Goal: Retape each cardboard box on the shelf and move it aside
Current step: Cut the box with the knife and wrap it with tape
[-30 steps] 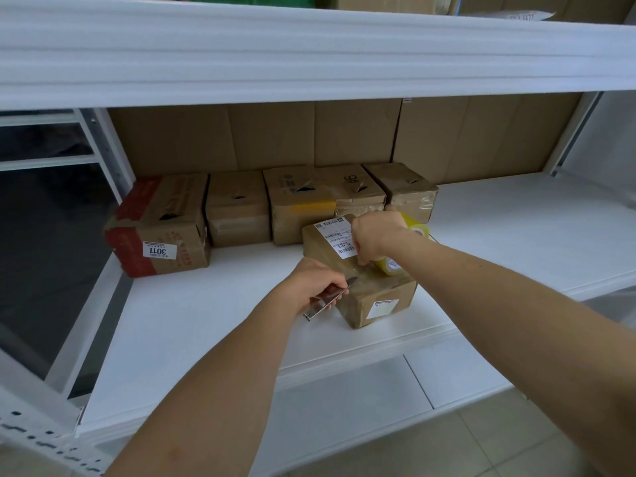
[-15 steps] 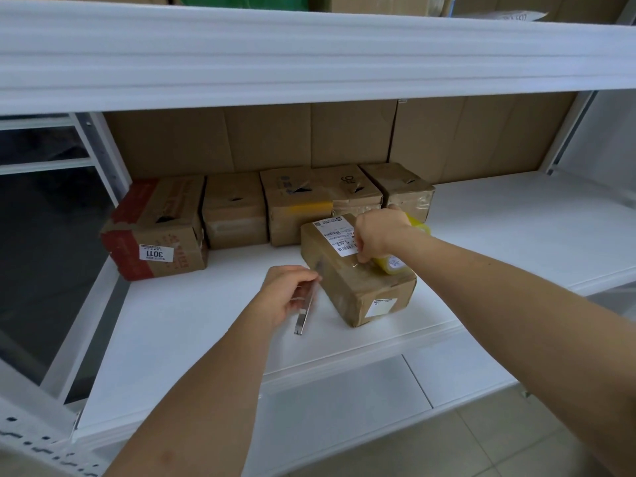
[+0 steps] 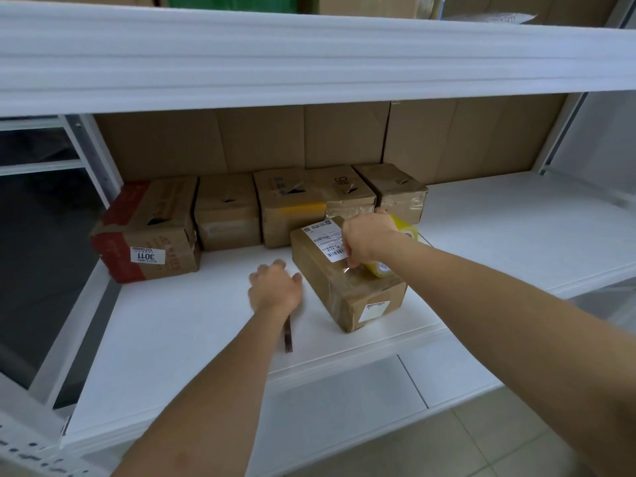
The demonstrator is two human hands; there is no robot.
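Nearest, a thin metal cutter point(image 3: 288, 335) lies flat on the white shelf point(image 3: 172, 339), half hidden under the left wrist. The left hand point(image 3: 275, 287) hovers or rests just above it with fingers spread and loose, holding nothing; its thumb is just beside the front box's side, though contact cannot be told.

The front box point(image 3: 347, 287), the one in work, sits pulled forward from the row, near the shelf's edge and turned at an angle. A glossy clear strip already runs across its top, so taping here looks close to finished. The right hand point(image 3: 368, 239) keeps its grip curled round the yellow tape roll point(image 3: 406, 235), which rests on the box's top at its far right, the fingers pinching down near the strip's end by the white label point(image 3: 327, 242). What seems left for this box is pressing the tape down, then shifting it aside.

Farther back, four boxes point(image 3: 292, 204) stand touching in a row against the cardboard backing point(image 3: 309, 139), several with torn openings in their tops, so they probably await taping. The leftmost has red sides. The open shelf to the right offers room; the cutter lies clear of that path.
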